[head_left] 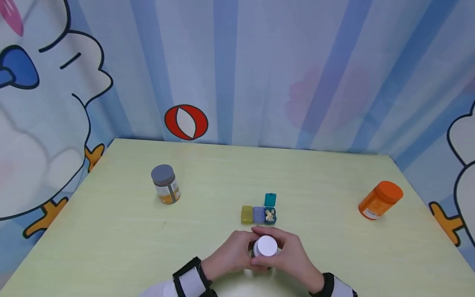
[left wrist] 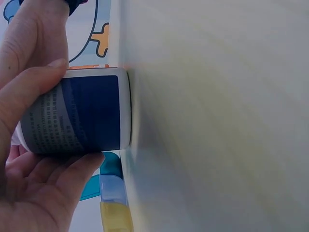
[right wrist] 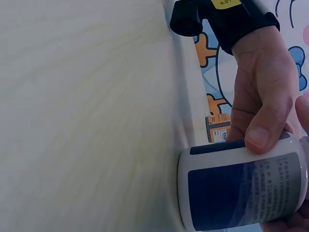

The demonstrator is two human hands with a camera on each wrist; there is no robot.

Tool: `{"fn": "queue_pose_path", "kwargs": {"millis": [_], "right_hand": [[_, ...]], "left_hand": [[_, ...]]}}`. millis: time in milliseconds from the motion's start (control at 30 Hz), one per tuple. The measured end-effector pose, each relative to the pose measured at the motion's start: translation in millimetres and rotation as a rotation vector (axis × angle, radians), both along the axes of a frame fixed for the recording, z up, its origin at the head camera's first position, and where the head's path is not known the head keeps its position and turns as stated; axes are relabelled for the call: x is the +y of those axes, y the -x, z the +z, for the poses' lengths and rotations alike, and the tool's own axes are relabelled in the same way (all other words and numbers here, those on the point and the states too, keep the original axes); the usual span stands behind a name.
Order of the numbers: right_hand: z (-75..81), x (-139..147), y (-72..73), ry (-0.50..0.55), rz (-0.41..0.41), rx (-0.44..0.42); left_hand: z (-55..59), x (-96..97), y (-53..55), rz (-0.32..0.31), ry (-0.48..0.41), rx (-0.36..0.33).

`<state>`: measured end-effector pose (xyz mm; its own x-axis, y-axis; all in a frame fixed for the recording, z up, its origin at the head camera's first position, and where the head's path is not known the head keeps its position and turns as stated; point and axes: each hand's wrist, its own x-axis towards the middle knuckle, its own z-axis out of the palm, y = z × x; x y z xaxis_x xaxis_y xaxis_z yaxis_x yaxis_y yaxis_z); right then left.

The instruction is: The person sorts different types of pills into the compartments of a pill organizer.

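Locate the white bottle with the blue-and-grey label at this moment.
In the head view, the white bottle is low, slightly right of centre, held between the left hand and right hand, just below the small yellow, lilac and teal pillbox.

Smooth, faintly glossy plastic bottle (right wrist: 236, 191); translucent plastic pillbox (head_left: 258, 215); see-through orange plastic jar (head_left: 375, 201). The table (head_left: 111, 239) looks smooth, the backdrop (head_left: 252, 82) behind like creased, matt cloth.

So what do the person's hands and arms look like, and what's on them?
The left hand and right hand are bare, with no gloves. The left sleeve and right sleeve are pale and whitish. Each wrist has black straps. The left wrist's black gear has a rounded, stubby part and a yellow label with dark marks.
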<state>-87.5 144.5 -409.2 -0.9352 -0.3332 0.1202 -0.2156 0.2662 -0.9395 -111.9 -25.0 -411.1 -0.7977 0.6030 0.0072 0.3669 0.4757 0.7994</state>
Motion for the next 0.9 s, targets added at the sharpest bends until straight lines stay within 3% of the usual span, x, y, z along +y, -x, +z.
{"fn": "queue_pose_path", "kwargs": {"millis": [167,333,500,800,900], "right_hand": [[-1.9,7.2,-1.4,0.022,0.006,0.011],[2.8,19.6,-8.7,0.034,-0.043,-0.104],[7.3,24.6,-10.8,0.042,-0.096,-0.158],[4.5,11.7,-4.7,0.039,-0.04,-0.049],[3.4,6.9,-5.4,0.042,-0.059,-0.039]], "left_hand": [[1.0,2.1,-0.5,-0.003,-0.011,-0.021],[0.0,2.7,0.0,-0.013,-0.05,-0.085],[-2.4,2.6,0.7,-0.02,-0.075,-0.096],[-0.6,1.9,1.3,-0.008,-0.053,-0.098],[1.3,1.2,1.0,-0.003,-0.032,-0.097]]}}
